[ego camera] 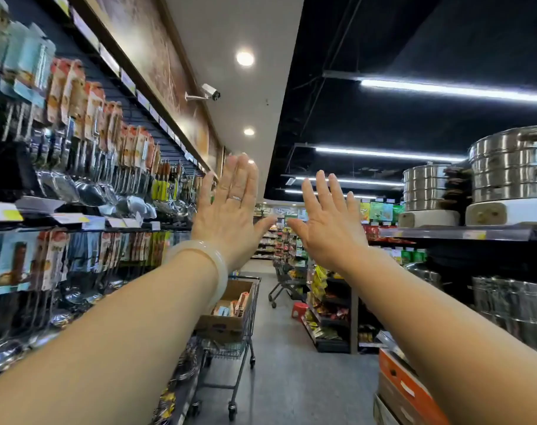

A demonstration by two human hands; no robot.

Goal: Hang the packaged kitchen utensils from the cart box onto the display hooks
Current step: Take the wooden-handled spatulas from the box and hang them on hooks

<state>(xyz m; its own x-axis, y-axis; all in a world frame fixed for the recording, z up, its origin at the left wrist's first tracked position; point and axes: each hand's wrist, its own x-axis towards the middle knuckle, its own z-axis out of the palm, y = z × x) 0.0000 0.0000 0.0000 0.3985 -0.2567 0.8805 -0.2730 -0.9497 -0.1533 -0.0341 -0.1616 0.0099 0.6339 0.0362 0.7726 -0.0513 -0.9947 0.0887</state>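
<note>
Both hands, left hand (227, 210) and right hand (328, 222), are up, spread flat and empty. Packaged utensils (233, 306) sit in the cart box (221, 325) below. Nothing picked yet; next is probably reaching down to grab one.

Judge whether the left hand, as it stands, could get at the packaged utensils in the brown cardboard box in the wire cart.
Probably not yet. The left hand is raised, open and empty, while the cardboard box sits low in the cart farther down the aisle. Nothing blocks the way; stepping closer looks necessary.
</note>
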